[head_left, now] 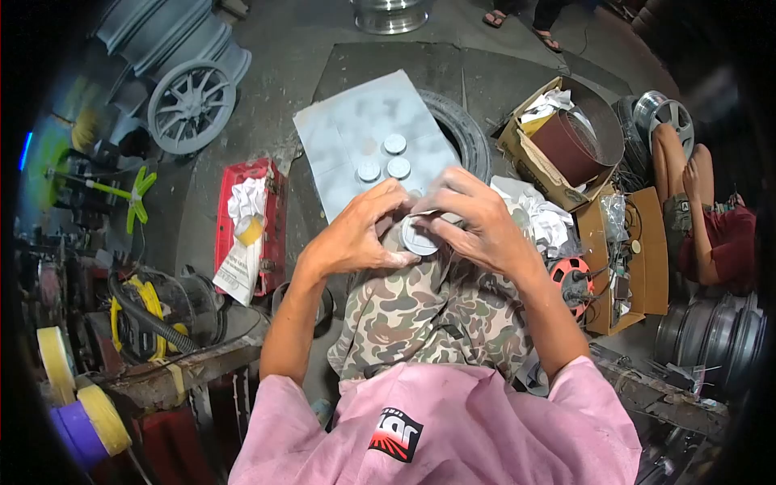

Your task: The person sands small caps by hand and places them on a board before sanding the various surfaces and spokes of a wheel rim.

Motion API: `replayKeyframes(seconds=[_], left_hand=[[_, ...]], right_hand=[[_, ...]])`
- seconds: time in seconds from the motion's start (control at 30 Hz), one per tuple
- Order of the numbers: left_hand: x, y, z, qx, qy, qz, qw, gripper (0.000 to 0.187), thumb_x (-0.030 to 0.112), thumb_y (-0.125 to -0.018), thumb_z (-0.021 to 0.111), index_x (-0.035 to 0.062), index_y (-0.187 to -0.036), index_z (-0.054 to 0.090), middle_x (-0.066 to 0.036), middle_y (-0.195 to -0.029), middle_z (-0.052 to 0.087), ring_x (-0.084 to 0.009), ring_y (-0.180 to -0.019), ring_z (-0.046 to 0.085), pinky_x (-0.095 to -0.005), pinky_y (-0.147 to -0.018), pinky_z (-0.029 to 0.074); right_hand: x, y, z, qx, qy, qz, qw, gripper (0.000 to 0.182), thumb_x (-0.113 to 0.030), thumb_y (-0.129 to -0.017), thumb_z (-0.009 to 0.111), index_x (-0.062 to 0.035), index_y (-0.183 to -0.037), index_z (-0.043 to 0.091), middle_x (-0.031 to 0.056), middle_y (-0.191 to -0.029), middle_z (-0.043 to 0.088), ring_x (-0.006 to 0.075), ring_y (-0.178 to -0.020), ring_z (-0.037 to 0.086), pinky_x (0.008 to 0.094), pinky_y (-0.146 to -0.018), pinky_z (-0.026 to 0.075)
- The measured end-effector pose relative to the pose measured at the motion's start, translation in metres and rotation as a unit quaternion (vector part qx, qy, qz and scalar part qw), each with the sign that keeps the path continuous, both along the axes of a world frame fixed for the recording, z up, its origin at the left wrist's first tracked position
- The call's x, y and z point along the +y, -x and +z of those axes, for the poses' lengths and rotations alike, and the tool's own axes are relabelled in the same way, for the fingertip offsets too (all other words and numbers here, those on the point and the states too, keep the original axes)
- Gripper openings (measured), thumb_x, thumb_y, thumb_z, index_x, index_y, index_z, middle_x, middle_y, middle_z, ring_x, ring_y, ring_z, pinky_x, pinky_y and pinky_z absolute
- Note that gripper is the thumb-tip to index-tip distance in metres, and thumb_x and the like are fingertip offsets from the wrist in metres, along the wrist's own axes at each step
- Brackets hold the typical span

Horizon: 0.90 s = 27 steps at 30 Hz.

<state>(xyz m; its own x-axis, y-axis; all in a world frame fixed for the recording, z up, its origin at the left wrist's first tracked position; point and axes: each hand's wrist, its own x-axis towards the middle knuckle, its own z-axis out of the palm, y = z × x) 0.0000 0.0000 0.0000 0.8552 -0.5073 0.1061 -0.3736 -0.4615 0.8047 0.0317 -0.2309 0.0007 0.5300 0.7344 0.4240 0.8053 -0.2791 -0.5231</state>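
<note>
A round grey cap (420, 241) is held above my lap. My left hand (364, 230) grips its left edge between thumb and fingers. On its upper right side, my right hand (473, 218) is closed on a small folded piece, pale in colour, pressed against the cap's face; the fingers partly hide it. Beyond my hands lies a grey-dusted board (356, 121). Three similar round caps rest on it: one at the back (395, 144), one at the left (369, 170) and one at the right (398, 167).
A tyre (477, 137) lies under the board. At the left are a red toolbox (276, 234) and grey wheels (191, 105). Cardboard boxes (647, 250) and a cable reel (571, 283) are at the right. Another person (711, 242) sits at the far right.
</note>
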Motion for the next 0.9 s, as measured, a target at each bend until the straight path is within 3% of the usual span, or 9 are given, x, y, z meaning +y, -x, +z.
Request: replayKeyframes(seconds=[0.1, 0.2, 0.5, 0.57, 0.6, 0.63, 0.7, 0.8, 0.9], left_hand=[[-0.001, 0.006, 0.008, 0.051, 0.010, 0.012, 0.999, 0.054, 0.011, -0.062, 0.087, 0.0028, -0.108, 0.059, -0.007, -0.111, 0.059, -0.0169, -0.100, 0.059, -0.0310, -0.084, 0.050], [-0.019, -0.008, 0.000, 0.105, 0.218, 0.041, 0.969, 0.060, -0.003, -0.065, 0.084, 0.0028, -0.113, 0.049, -0.013, -0.122, 0.058, -0.0191, -0.119, 0.058, -0.0348, -0.103, 0.048], [-0.093, -0.114, 0.029, 0.212, 0.412, -0.021, 0.886, 0.047, 0.005, -0.088, 0.071, -0.0028, -0.127, 0.045, -0.015, -0.112, 0.064, -0.0262, -0.105, 0.067, -0.0405, -0.092, 0.058], [-0.100, -0.128, 0.024, 0.289, 0.493, -0.034, 0.820, 0.054, 0.009, -0.091, 0.067, -0.0024, -0.137, 0.041, -0.016, -0.116, 0.062, -0.0294, -0.109, 0.066, -0.0449, -0.097, 0.055], [-0.099, -0.136, 0.006, 0.316, 0.519, -0.032, 0.793, 0.057, 0.009, -0.091, 0.065, -0.0015, -0.140, 0.040, -0.015, -0.118, 0.061, -0.0306, -0.111, 0.065, -0.0465, -0.099, 0.053], [-0.098, -0.138, -0.005, 0.343, 0.542, -0.030, 0.766, 0.059, 0.009, -0.091, 0.064, -0.0005, -0.143, 0.038, -0.015, -0.121, 0.061, -0.0319, -0.112, 0.064, -0.0481, -0.101, 0.052], [-0.098, -0.135, -0.025, 0.387, 0.554, 0.015, 0.736, 0.054, 0.013, -0.093, 0.065, 0.0010, -0.141, 0.042, -0.013, -0.119, 0.063, -0.0271, -0.102, 0.067, -0.0408, -0.089, 0.057], [-0.104, -0.134, -0.038, 0.326, 0.448, 0.080, 0.829, 0.044, 0.026, -0.096, 0.067, 0.0028, -0.131, 0.052, -0.010, -0.102, 0.069, -0.0134, -0.070, 0.064, -0.0233, -0.052, 0.047], [-0.113, -0.136, -0.041, 0.310, 0.379, 0.079, 0.868, 0.038, 0.032, -0.099, 0.064, 0.0054, -0.125, 0.056, -0.010, -0.097, 0.069, -0.0124, -0.062, 0.060, -0.0224, -0.046, 0.043]], right_hand=[[-0.010, 0.011, -0.011, 0.074, -0.161, -0.111, 0.978, 0.014, -0.009, -0.093, 0.070, -0.0042, -0.104, 0.064, 0.0040, -0.087, 0.067, 0.0162, -0.072, 0.062, 0.0284, -0.064, 0.049], [-0.023, 0.018, -0.021, 0.396, -0.404, -0.222, 0.794, 0.015, -0.006, -0.088, 0.076, -0.0004, -0.095, 0.064, -0.0008, -0.078, 0.063, 0.0022, -0.065, 0.055, 0.0198, -0.056, 0.045], [-0.061, -0.055, 0.012, 0.250, -0.389, -0.250, 0.851, 0.018, -0.015, -0.092, 0.073, 0.0033, -0.092, 0.071, 0.0039, -0.070, 0.065, 0.0089, -0.064, 0.059, 0.0256, -0.058, 0.047], [-0.072, -0.075, -0.008, -0.003, -0.317, -0.320, 0.893, 0.020, -0.018, -0.093, 0.070, 0.0019, -0.095, 0.073, 0.0062, -0.067, 0.060, 0.0149, -0.064, 0.057, 0.0307, -0.062, 0.046], [-0.077, -0.073, -0.018, 0.028, -0.282, -0.364, 0.887, 0.021, -0.020, -0.093, 0.068, -0.0003, -0.097, 0.074, 0.0085, -0.066, 0.056, 0.0199, -0.065, 0.055, 0.0339, -0.065, 0.045], [-0.084, -0.072, -0.028, 0.125, -0.262, -0.360, 0.887, 0.025, -0.021, -0.094, 0.069, 0.0022, -0.100, 0.074, 0.0042, -0.076, 0.056, 0.0112, -0.065, 0.052, 0.0288, -0.059, 0.041], [-0.088, -0.059, -0.042, 0.182, -0.261, -0.376, 0.870, 0.025, -0.022, -0.095, 0.067, 0.0010, -0.094, 0.075, 0.0072, -0.071, 0.062, 0.0134, -0.060, 0.057, 0.0300, -0.058, 0.045], [-0.092, -0.067, -0.049, 0.279, -0.345, -0.327, 0.834, 0.022, -0.019, -0.096, 0.067, 0.0018, -0.100, 0.070, 0.0045, -0.079, 0.066, 0.0089, -0.063, 0.061, 0.0241, -0.058, 0.049], [-0.089, -0.077, -0.055, 0.353, -0.427, -0.251, 0.794, 0.017, -0.016, -0.098, 0.066, -0.0012, -0.106, 0.066, 0.0027, -0.087, 0.068, 0.0070, -0.069, 0.063, 0.0211, -0.060, 0.051]])
